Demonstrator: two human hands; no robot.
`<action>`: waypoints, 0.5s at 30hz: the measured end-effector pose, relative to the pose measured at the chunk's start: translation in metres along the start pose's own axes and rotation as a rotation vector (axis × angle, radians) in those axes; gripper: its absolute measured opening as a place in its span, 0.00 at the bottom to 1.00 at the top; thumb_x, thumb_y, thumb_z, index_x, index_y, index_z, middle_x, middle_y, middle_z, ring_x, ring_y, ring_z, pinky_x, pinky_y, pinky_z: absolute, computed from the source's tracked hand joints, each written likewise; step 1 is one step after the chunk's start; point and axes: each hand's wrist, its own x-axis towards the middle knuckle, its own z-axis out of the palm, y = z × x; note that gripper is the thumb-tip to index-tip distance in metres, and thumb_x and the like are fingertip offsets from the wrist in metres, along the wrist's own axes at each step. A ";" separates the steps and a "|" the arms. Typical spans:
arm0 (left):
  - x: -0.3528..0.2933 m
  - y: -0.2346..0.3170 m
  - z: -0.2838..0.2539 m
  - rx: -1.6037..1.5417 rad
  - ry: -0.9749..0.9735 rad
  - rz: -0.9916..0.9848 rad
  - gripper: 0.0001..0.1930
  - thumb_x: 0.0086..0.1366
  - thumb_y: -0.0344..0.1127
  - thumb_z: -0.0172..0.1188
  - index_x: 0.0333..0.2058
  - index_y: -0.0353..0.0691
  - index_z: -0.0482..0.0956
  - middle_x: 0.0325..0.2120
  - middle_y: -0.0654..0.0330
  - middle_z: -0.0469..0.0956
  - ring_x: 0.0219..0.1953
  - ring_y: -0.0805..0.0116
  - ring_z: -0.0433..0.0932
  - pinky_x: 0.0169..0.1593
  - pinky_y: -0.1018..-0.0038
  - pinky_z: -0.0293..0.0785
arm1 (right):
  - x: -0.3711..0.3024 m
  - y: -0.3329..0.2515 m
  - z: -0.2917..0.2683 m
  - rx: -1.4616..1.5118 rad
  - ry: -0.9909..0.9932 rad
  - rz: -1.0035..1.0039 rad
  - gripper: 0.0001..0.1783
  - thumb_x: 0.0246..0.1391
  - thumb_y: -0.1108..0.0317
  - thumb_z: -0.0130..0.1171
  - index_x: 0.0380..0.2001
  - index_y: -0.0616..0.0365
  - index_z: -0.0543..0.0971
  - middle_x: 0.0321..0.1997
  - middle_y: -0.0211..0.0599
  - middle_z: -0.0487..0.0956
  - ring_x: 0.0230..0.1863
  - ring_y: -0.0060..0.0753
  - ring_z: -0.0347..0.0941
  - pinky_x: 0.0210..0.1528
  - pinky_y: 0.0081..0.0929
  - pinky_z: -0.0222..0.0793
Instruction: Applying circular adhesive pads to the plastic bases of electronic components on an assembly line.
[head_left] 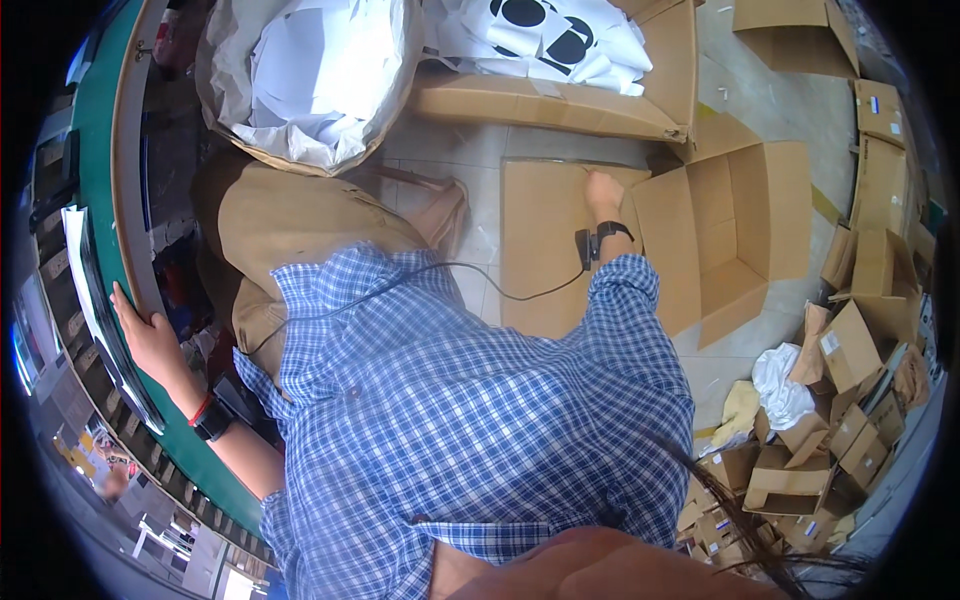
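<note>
Left hand rests unclenched on green bench left of cardboard panel, likely bracing — right hand curls at panel's far end, grasp unclear.

Cardboard panel matt; open carton matt cardboard; shirt woven cloth; floor smooth tile.

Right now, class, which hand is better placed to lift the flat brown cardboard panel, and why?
Probably the right hand: curled, it is over the brown cardboard panel near its far edge. The left hand is away at the green table, on the body's other side.
</note>
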 end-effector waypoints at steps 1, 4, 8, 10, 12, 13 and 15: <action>-0.001 -0.002 -0.006 0.011 0.002 -0.001 0.33 0.53 0.27 0.45 0.59 0.58 0.59 0.56 0.57 0.64 0.52 0.58 0.70 0.44 0.66 0.73 | 0.006 -0.006 -0.004 -0.082 -0.031 -0.080 0.15 0.52 0.63 0.43 0.32 0.54 0.80 0.33 0.46 0.79 0.36 0.47 0.77 0.38 0.40 0.72; 0.001 -0.002 -0.008 0.086 -0.019 -0.066 0.32 0.53 0.28 0.45 0.59 0.58 0.59 0.55 0.57 0.65 0.49 0.58 0.72 0.39 0.65 0.75 | 0.002 -0.007 -0.001 -0.134 -0.049 -0.129 0.14 0.51 0.64 0.45 0.30 0.57 0.80 0.33 0.47 0.79 0.36 0.47 0.77 0.38 0.40 0.73; 0.009 0.005 -0.009 0.078 0.034 -0.013 0.32 0.53 0.28 0.45 0.59 0.59 0.59 0.54 0.57 0.66 0.48 0.57 0.73 0.38 0.65 0.75 | -0.011 -0.004 0.017 -0.098 -0.006 -0.082 0.13 0.50 0.67 0.45 0.29 0.55 0.80 0.33 0.44 0.80 0.36 0.44 0.78 0.37 0.36 0.73; 0.010 0.009 -0.008 0.081 0.045 0.006 0.32 0.53 0.28 0.45 0.59 0.59 0.59 0.54 0.58 0.66 0.48 0.58 0.73 0.38 0.65 0.75 | -0.015 -0.003 0.018 -0.107 -0.022 -0.093 0.13 0.50 0.67 0.45 0.28 0.55 0.80 0.32 0.44 0.80 0.35 0.44 0.78 0.36 0.36 0.73; 0.007 0.015 -0.007 0.081 0.045 0.006 0.31 0.54 0.27 0.45 0.58 0.59 0.60 0.54 0.58 0.66 0.49 0.59 0.72 0.39 0.66 0.75 | -0.021 -0.001 0.022 -0.117 -0.037 -0.107 0.12 0.50 0.68 0.46 0.28 0.56 0.80 0.32 0.44 0.80 0.35 0.44 0.78 0.36 0.36 0.74; 0.008 0.014 -0.004 0.068 0.078 0.054 0.30 0.55 0.28 0.45 0.58 0.59 0.60 0.54 0.59 0.66 0.50 0.59 0.71 0.41 0.66 0.74 | -0.028 0.002 0.026 -0.096 -0.031 -0.092 0.12 0.49 0.68 0.46 0.27 0.56 0.80 0.31 0.45 0.80 0.35 0.44 0.78 0.36 0.36 0.74; 0.010 0.014 -0.002 0.066 0.072 0.046 0.30 0.55 0.28 0.45 0.58 0.59 0.60 0.54 0.59 0.66 0.50 0.60 0.71 0.41 0.66 0.74 | -0.041 0.006 0.035 -0.074 -0.028 -0.073 0.11 0.49 0.68 0.46 0.27 0.56 0.80 0.31 0.45 0.79 0.34 0.44 0.78 0.36 0.36 0.74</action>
